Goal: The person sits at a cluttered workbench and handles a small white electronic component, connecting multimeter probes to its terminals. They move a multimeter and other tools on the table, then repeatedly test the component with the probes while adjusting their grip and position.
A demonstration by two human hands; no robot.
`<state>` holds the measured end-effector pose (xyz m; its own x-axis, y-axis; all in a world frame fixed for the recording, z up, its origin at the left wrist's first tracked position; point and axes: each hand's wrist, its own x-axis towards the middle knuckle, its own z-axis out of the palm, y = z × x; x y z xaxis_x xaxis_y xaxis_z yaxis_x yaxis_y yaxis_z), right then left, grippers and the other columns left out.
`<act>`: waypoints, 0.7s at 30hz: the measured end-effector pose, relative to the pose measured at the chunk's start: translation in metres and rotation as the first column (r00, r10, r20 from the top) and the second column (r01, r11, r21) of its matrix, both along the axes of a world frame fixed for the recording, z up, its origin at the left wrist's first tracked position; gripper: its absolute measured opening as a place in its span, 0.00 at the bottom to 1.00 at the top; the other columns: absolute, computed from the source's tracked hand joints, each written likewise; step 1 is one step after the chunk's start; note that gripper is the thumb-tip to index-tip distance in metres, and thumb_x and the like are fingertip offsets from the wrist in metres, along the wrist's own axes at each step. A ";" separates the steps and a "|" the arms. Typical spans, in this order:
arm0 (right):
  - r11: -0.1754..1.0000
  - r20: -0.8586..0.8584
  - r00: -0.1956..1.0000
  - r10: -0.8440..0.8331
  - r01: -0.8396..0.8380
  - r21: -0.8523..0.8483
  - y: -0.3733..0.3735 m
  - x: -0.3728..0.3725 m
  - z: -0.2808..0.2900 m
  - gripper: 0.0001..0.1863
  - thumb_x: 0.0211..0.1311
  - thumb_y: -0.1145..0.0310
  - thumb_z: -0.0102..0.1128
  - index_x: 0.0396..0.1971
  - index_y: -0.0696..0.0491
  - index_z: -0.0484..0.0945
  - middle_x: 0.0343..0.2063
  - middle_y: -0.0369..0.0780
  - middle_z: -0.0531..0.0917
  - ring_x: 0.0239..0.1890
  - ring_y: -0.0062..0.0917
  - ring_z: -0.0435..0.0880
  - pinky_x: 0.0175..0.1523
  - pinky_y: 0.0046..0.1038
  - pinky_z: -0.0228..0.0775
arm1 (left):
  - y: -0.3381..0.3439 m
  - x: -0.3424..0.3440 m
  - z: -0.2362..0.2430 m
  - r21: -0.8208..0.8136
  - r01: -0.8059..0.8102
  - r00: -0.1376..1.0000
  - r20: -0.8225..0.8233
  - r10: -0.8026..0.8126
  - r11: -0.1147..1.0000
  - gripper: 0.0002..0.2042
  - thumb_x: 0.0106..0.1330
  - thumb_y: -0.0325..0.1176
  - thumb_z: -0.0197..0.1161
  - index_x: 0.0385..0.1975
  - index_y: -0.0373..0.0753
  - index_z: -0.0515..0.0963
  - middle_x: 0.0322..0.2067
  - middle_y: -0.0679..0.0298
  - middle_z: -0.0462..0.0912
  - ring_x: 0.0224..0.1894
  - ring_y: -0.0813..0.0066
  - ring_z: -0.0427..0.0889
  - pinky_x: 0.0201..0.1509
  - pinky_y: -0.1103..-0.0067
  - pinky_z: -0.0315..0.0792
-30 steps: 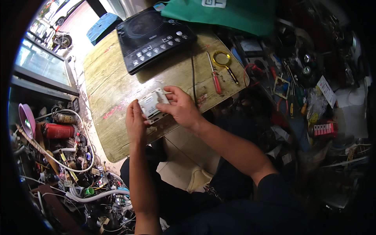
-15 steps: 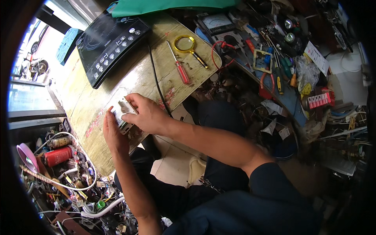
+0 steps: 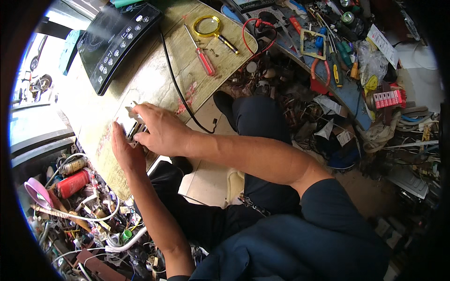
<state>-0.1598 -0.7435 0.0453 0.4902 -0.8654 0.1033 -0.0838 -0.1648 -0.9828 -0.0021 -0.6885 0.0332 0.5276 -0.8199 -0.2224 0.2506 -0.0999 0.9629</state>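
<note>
Forearms (image 3: 157, 210) lead to the left hand (image 3: 127, 153) and right hand (image 3: 161, 130), both closed narrowly around a pale slotted device (image 3: 133, 123) over the table (image 3: 145, 84). It is in hand, not set down; fingers hide whether its casing is open. Beyond, the red-handled screwdriver (image 3: 202, 55) lies unheld, near tiny loose bits and a magnifying glass (image 3: 207, 26). Farther off, the black cooktop (image 3: 115, 37) sits untouched.

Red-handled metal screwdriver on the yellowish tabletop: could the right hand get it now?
Likely yes: just a thin black cable lies between the right hand and the screwdriver, though that hand holds a pale slotted device.
</note>
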 end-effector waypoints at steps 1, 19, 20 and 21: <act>1.000 -0.007 1.000 0.002 -0.002 -0.007 0.000 0.000 0.000 0.26 0.59 0.68 0.65 0.56 0.64 0.72 0.50 0.53 0.81 0.52 0.49 0.83 0.60 0.42 0.74 | -0.001 0.002 -0.002 -0.011 0.017 0.999 -0.042 -0.017 1.000 0.24 0.81 0.49 0.54 0.60 0.33 0.74 0.52 0.58 0.81 0.53 0.68 0.82 0.56 0.71 0.77; 1.000 -0.055 0.998 -0.005 0.003 -0.026 0.000 0.002 -0.005 0.25 0.60 0.66 0.66 0.53 0.64 0.73 0.48 0.52 0.80 0.50 0.47 0.82 0.57 0.42 0.74 | -0.004 -0.013 0.011 0.063 -0.016 1.000 -0.005 0.016 0.998 0.22 0.80 0.47 0.56 0.63 0.37 0.73 0.49 0.63 0.80 0.49 0.73 0.81 0.50 0.76 0.77; 1.000 -0.054 0.998 0.013 -0.012 0.003 -0.001 0.001 -0.001 0.25 0.59 0.66 0.66 0.53 0.64 0.73 0.48 0.52 0.80 0.51 0.48 0.81 0.58 0.42 0.74 | -0.002 -0.009 0.006 0.042 0.015 1.000 0.003 -0.015 0.999 0.22 0.80 0.47 0.56 0.63 0.37 0.73 0.49 0.63 0.80 0.49 0.73 0.81 0.51 0.76 0.77; 1.000 -0.061 0.998 -0.002 0.001 -0.020 -0.001 0.002 -0.001 0.25 0.58 0.66 0.66 0.53 0.64 0.73 0.49 0.52 0.80 0.53 0.49 0.81 0.59 0.42 0.73 | -0.002 -0.004 0.003 0.018 0.046 0.999 0.012 -0.046 0.999 0.22 0.81 0.47 0.56 0.63 0.37 0.73 0.48 0.63 0.80 0.49 0.74 0.80 0.51 0.76 0.76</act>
